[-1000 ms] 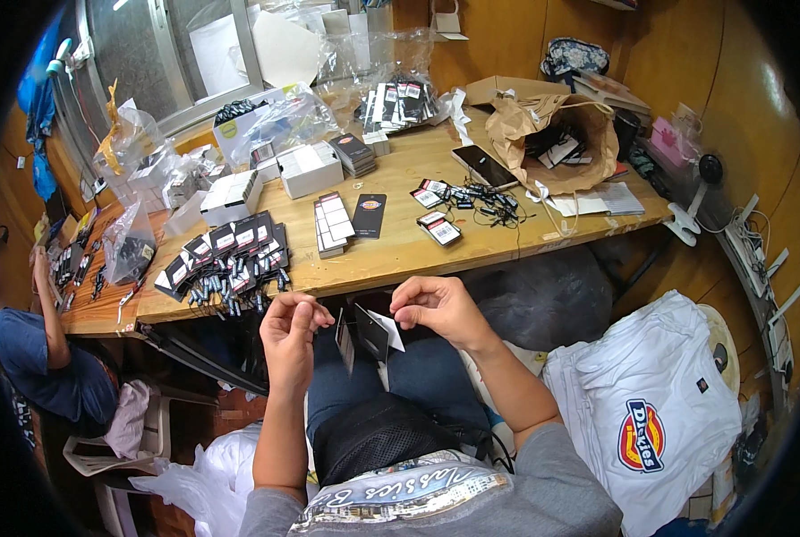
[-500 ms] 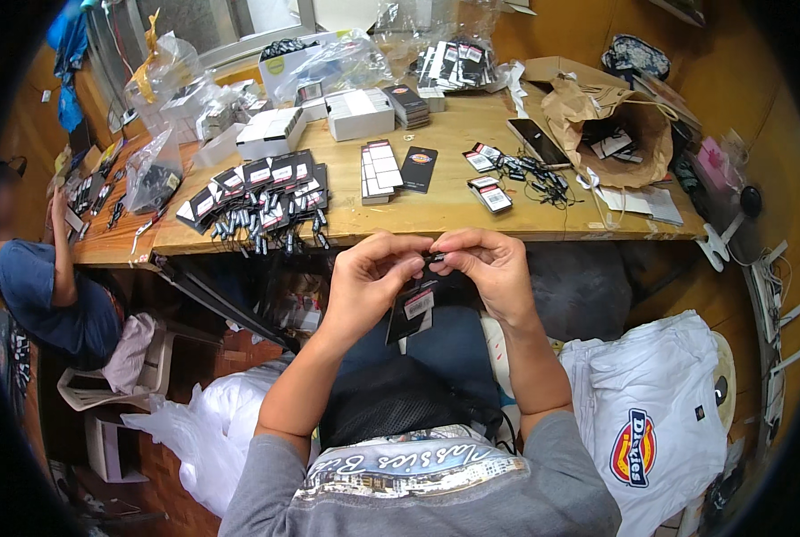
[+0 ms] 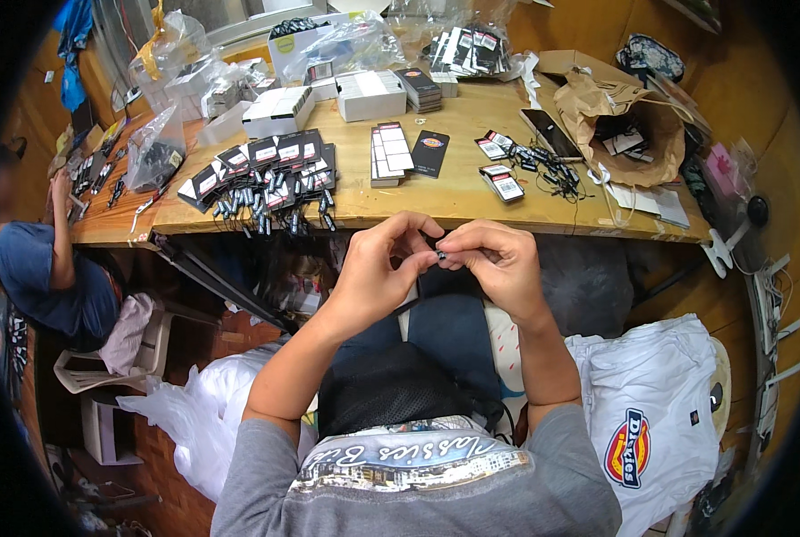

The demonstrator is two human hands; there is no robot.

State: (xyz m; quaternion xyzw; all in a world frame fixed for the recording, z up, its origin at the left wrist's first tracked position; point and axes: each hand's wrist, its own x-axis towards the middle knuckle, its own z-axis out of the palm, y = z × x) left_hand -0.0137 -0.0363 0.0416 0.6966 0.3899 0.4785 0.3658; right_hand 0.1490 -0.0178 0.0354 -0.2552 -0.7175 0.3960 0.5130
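My left hand point(image 3: 375, 273) and my right hand point(image 3: 497, 268) meet over my lap, just in front of the table edge. Both are closed in a pinch, thumbs and forefingers together on a small black tag fastener point(image 3: 441, 255). Below the fingers everything is dark, and I cannot make out a tag hanging there. Beyond my left hand lies a heap of black hang tags point(image 3: 279, 174) with white labels and black fasteners on cords. Past my right hand are a small stack of labelled tags point(image 3: 504, 183) and a tangle of loose black fasteners point(image 3: 543, 166).
White label strips point(image 3: 388, 157) lie beside a black tag point(image 3: 429, 152). White boxes of cards point(image 3: 370, 96) stand behind. A phone point(image 3: 550, 134) and an open paper bag point(image 3: 615, 125) are at the right. White shirts point(image 3: 651, 412) lie beside me; another person point(image 3: 55, 277) sits at far left.
The black hang tag with a white label that hung below my fingers no longer shows there. My hands stay together, with the left fingers a little more spread. The view has shifted slightly.
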